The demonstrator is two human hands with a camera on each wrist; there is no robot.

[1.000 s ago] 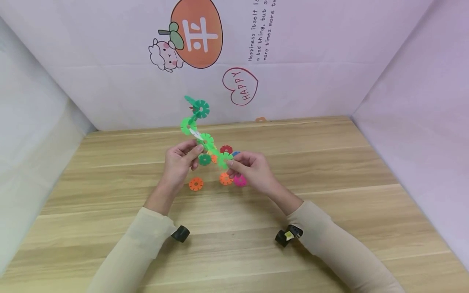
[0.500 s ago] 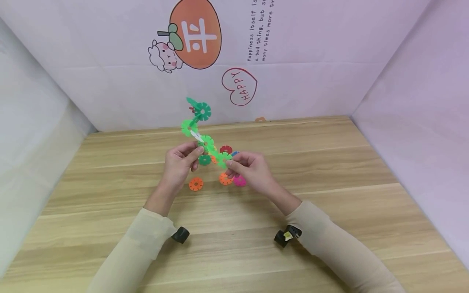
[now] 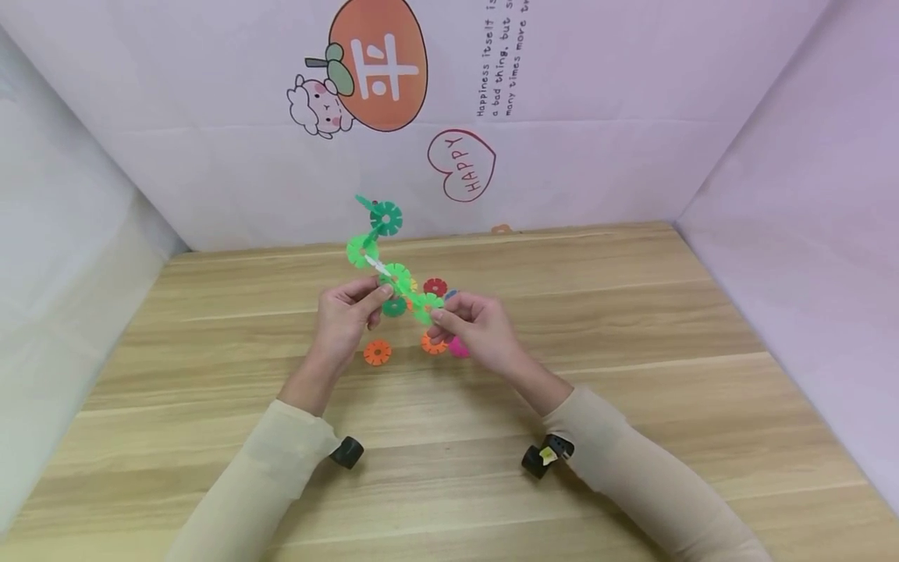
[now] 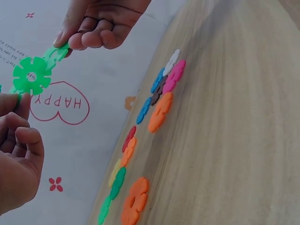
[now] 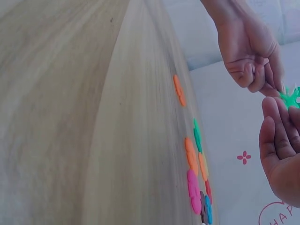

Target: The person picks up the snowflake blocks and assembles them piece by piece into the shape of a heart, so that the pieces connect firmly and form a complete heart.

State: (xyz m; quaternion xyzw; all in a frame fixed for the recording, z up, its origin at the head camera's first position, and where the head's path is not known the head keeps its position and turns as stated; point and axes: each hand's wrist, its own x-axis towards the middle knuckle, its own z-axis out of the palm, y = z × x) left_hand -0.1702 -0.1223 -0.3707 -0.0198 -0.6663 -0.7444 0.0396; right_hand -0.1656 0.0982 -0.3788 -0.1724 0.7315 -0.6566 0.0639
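A chain of slotted plastic snowflake discs (image 3: 354, 251), mostly light and dark green with one white, is held above the table. My left hand (image 3: 342, 324) pinches it by a light green disc between thumb and fingertips. At the chain's near right end, my right hand (image 3: 488, 334) pinches another light green disc (image 4: 52, 57). The far end rises to a dark green disc (image 3: 386, 209) with a second one angled behind it. In the right wrist view most of the chain is cut off by the frame edge; both hands meet close around its green part.
Loose discs lie flat on the wooden table (image 3: 449, 468) under and beyond the hands: orange (image 3: 370, 353), dark green (image 3: 394, 311), red (image 3: 435, 282), pink (image 4: 174, 77), brown, blue, white and yellow. White fabric walls (image 3: 597, 156) with printed drawings stand at the back and sides.
The chain's far end has sunk slightly. My right hand has shifted a little left, towards my left hand, and both hands keep their hold. The loose discs lie as before.
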